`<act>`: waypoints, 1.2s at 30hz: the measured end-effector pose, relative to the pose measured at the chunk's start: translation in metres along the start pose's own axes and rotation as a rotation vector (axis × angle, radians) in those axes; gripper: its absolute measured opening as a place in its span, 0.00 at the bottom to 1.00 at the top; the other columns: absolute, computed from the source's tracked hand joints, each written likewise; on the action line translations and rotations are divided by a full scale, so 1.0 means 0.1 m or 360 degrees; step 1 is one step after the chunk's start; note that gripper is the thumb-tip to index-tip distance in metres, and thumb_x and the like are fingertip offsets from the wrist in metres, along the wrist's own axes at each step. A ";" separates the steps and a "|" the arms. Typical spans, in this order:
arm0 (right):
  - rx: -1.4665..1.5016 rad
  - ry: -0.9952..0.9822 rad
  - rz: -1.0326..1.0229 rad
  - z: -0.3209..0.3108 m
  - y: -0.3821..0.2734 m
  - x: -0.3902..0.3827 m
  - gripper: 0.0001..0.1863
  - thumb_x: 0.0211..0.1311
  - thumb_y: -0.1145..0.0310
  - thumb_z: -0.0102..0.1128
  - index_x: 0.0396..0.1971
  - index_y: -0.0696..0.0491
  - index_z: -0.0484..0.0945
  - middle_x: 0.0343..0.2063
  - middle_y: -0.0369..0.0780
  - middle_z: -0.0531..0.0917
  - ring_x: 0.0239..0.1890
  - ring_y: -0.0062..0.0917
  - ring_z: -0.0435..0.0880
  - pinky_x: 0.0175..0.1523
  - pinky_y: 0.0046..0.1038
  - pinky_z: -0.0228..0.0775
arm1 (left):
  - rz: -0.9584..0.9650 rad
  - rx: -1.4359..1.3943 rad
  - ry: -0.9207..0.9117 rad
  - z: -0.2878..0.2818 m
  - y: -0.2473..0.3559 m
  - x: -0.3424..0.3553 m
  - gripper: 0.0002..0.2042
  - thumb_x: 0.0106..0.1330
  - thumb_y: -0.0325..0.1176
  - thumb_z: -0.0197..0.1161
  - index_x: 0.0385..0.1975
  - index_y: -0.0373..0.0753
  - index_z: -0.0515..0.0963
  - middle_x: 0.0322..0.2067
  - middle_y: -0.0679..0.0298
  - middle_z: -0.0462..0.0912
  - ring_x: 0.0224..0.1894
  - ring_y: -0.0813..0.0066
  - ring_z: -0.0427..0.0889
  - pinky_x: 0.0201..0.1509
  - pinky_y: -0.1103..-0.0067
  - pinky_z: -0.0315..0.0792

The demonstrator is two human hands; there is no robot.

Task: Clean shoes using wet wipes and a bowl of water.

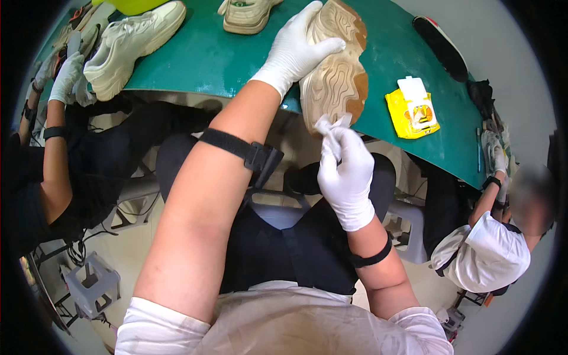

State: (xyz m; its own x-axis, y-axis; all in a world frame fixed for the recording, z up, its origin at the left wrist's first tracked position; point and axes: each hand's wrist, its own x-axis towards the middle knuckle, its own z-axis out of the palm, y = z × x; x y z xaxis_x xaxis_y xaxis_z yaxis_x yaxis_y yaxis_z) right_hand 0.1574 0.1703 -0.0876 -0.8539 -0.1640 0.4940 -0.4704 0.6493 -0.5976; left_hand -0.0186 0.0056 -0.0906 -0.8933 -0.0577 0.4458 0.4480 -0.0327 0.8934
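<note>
My left hand (299, 50), in a white glove, grips a shoe (333, 86) around its middle. The shoe is held with its patterned beige and brown sole facing me, over the near edge of the green table. My right hand (348, 171), also gloved, pinches a crumpled white wipe (332, 125) against the lower end of the sole. The shoe's upper is mostly hidden behind the sole and my left hand. To the right, a yellow pack of wipes (414, 109) lies on the table with its white lid raised.
A white sneaker (139, 44) and another pale shoe (245, 16) rest on the green table (195, 65). A dark-soled shoe (441, 47) lies at the far right. Gloved co-workers sit at left and right. Grey plastic stools (94, 284) stand on the floor.
</note>
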 end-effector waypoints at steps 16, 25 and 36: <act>-0.0182 -0.0033 -0.0249 0.00 0.02 0.91 0.06 0.65 0.76 0.62 0.40 0.56 0.79 0.31 0.51 0.83 0.36 0.53 0.84 0.41 0.42 0.77 | 0.0071 0.0575 0.0118 -0.03 -0.15 -0.03 0.45 0.58 0.45 0.79 0.74 0.33 0.67 0.67 0.49 0.78 0.68 0.61 0.78 0.74 0.70 0.70; -0.0069 -0.0438 -0.0377 -0.23 -0.07 0.55 0.09 0.59 0.80 0.65 0.39 0.55 0.80 0.34 0.48 0.85 0.37 0.49 0.86 0.42 0.38 0.80 | 0.0057 0.0602 0.0120 -0.03 -0.10 -0.05 0.46 0.56 0.49 0.79 0.75 0.38 0.67 0.67 0.50 0.77 0.69 0.58 0.77 0.75 0.69 0.68; -0.0094 -0.0237 -0.0386 -0.02 0.03 1.07 0.04 0.67 0.73 0.62 0.37 0.56 0.79 0.28 0.51 0.83 0.34 0.50 0.85 0.38 0.41 0.77 | 0.0018 0.0489 0.0112 -0.02 -0.13 -0.04 0.44 0.57 0.46 0.79 0.74 0.38 0.68 0.67 0.49 0.77 0.69 0.59 0.77 0.76 0.70 0.68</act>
State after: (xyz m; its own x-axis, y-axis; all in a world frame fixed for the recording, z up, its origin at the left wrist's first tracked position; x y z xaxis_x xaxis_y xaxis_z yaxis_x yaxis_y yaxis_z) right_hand 0.0648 0.1558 -0.0348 -0.7432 -0.4242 0.5174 -0.6550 0.6189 -0.4334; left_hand -0.0213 0.0041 -0.1044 -0.8788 -0.1256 0.4604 0.4161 0.2707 0.8681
